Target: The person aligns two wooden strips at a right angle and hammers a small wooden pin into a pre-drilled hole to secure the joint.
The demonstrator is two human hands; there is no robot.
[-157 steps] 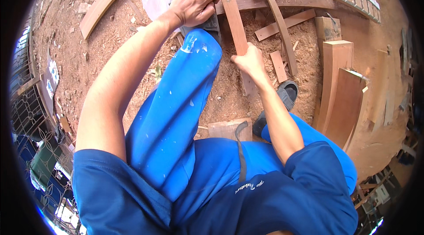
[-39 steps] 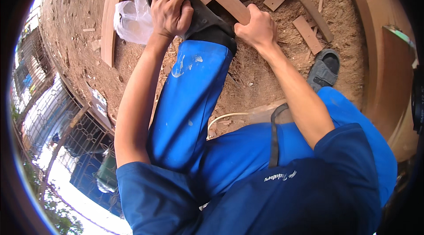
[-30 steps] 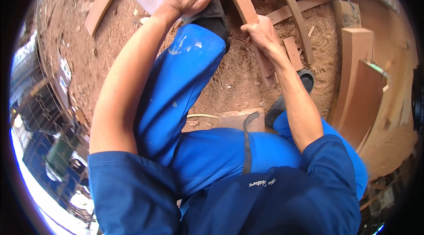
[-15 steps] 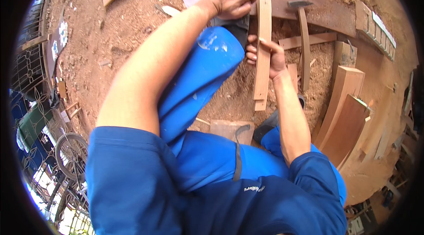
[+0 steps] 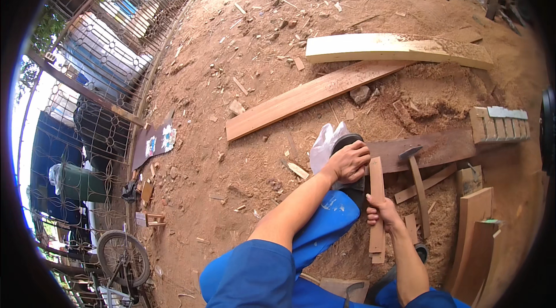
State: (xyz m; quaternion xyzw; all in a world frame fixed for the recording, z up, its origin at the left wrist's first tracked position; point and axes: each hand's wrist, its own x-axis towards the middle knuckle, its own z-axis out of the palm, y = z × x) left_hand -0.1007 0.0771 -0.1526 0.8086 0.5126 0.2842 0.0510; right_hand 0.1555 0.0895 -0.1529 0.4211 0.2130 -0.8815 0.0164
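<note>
My right hand (image 5: 383, 215) is closed around a pair of narrow wooden slats (image 5: 377, 183), stacked flat with ends slightly offset; small dark holes show in the upper one. My left hand (image 5: 349, 162), fingers curled, is by a dark shoe (image 5: 346, 140) and a whitish plastic bag (image 5: 322, 148). Whatever those fingers hold is hidden beneath them. Right of the slats lies a hammer (image 5: 419, 192), its head resting by a dark brown plank (image 5: 446, 144) and its wooden handle pointing toward me.
Beyond my hands lie a long reddish board (image 5: 289, 102) and a pale beam (image 5: 370, 48). Thick timber pieces (image 5: 472, 221) and a slotted wooden block (image 5: 499, 125) stand at right. A metal fence (image 5: 104, 76) and a bicycle wheel (image 5: 123, 259) are at left. Sawdust and wood scraps cover the dirt.
The view has swung up and left, so my hands appear lower and farther right, with more ground and fence showing. My right hand still grips the slats; my left stays by the shoe.
</note>
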